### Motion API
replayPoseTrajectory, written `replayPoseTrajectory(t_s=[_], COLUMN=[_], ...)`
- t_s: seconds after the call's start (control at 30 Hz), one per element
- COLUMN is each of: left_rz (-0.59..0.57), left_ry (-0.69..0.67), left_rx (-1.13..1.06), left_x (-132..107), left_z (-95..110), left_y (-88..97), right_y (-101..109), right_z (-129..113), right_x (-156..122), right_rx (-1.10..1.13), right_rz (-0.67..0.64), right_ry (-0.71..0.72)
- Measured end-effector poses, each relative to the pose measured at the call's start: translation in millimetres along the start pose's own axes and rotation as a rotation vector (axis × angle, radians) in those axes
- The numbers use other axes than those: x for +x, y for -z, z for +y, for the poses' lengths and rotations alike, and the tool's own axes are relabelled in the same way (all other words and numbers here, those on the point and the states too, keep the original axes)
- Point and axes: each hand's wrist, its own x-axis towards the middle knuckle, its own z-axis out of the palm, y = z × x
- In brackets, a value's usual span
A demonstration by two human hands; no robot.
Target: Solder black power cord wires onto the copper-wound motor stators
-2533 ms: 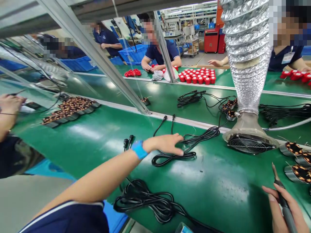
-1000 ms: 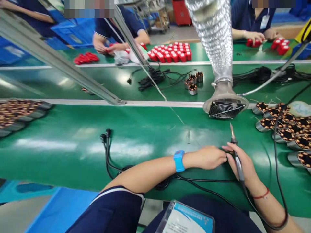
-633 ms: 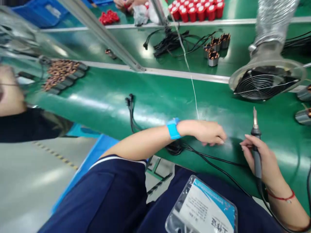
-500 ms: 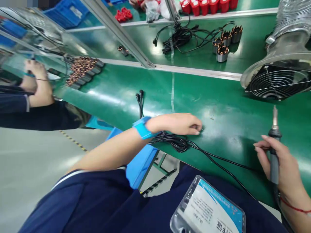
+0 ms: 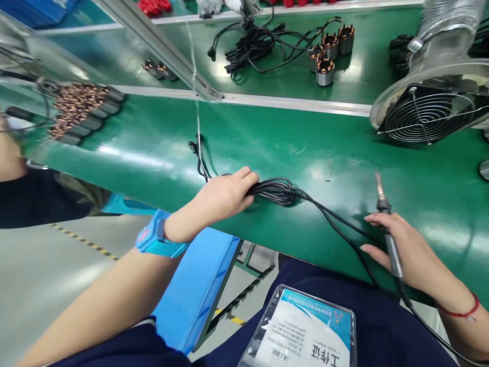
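Left hand: grip closed around one end of the coiled black cable bundle. The bundle lies on the green surface close to its near edge, with leads trailing right.

Right hand: grip closed on the handle of the soldering iron, tip pointing far, hand resting on the surface to the right of the bundle.

The extraction fan stands far right. A blue wrist strap sits on the left wrist.

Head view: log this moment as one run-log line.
left hand: closed on black cable bundle | right hand: holds soldering iron, tip up | surface: green conveyor belt
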Motion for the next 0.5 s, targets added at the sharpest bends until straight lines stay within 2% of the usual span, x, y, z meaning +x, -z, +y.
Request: replayPoseTrajectory(t_s=[0.1,0.23,0.37,0.5], left_rz=[0.067,0.105,0.22,0.259], left_ry=[0.043,-0.011,0.015,0.046], left_rx=[0.066,0.095,0.06,-0.08], left_x=[17,27,22,10], left_z=[-7,-8,-6,-2], left_y=[5.5,-3.0,-20.4,-37.0], right_y=[-11,-19,-11,1], right_z=[-12,-12,-1,8], right_x=[4,5,9,15], right_rx=[-0.149,-0.341,-0.544,-0.586], right_rz=[-0.059,-0.038,0.024,0.135], right_ry=[0.058,0.092,0.106,0.107])
